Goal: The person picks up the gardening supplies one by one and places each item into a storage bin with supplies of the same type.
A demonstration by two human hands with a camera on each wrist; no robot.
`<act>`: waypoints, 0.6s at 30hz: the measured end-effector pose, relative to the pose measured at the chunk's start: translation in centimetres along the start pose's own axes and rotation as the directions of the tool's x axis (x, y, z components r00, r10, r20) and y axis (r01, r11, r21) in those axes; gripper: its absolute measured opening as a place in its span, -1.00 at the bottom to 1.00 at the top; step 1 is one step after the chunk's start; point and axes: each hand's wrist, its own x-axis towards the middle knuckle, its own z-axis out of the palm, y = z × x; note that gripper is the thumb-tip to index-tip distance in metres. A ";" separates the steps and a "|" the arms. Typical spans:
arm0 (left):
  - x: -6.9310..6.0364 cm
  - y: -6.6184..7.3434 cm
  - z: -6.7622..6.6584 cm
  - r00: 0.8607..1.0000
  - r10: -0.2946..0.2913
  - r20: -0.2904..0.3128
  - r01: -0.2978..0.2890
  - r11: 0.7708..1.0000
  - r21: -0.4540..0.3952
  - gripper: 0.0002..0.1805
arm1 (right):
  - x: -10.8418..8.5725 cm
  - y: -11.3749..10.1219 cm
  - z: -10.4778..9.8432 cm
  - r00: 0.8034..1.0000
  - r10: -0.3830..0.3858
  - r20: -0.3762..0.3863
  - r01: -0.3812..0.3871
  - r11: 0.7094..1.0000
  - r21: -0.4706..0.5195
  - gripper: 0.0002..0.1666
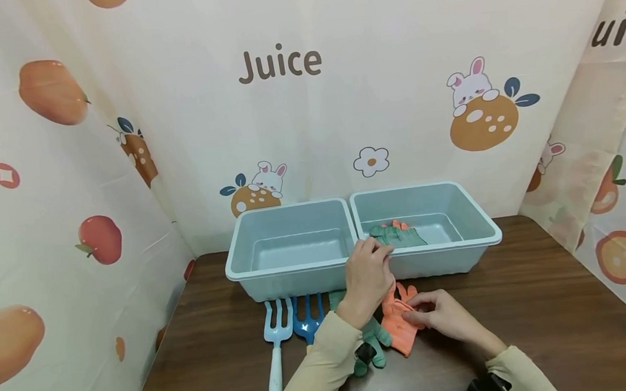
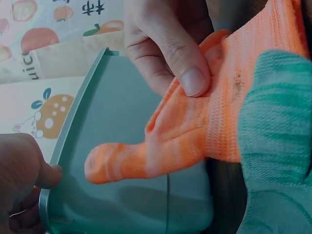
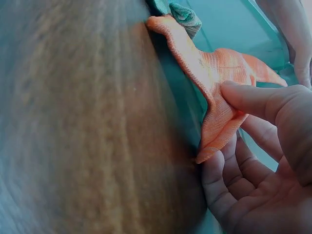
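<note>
My right hand (image 1: 445, 314) pinches this orange glove (image 1: 400, 332), left hand (image 1: 367, 275) grips bin rim (image 1: 443, 248) at 11 o'clock (tabletop (image 1: 547, 301) stretches toward 3).

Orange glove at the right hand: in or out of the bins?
Out: the right hand pinches the orange glove in front of the right bin.

Fruit-printed cloth (image 1: 309, 125) on three sides of a wooden tabletop (image 1: 508, 280) suggests a booth.

Ribbed knit-cloth orange glove (image 1: 398, 331), smooth plastic bins (image 1: 296, 283), wood-grained tabletop (image 1: 220, 354)
</note>
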 end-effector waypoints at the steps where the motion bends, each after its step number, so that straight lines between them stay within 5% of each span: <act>1: 0.0 0.1 0.0 1.000 0.002 -0.003 -0.002 1.000 -0.002 -0.84 | 0.0 0.0 -0.1 1.000 0.002 0.002 -0.002 1.000 0.000 -0.74; 18: 0.1 0.3 -0.1 1.000 -0.011 0.012 0.011 1.000 0.013 -0.83 | -0.6 -0.5 -1.5 1.000 -0.011 0.003 0.011 0.998 0.058 -0.73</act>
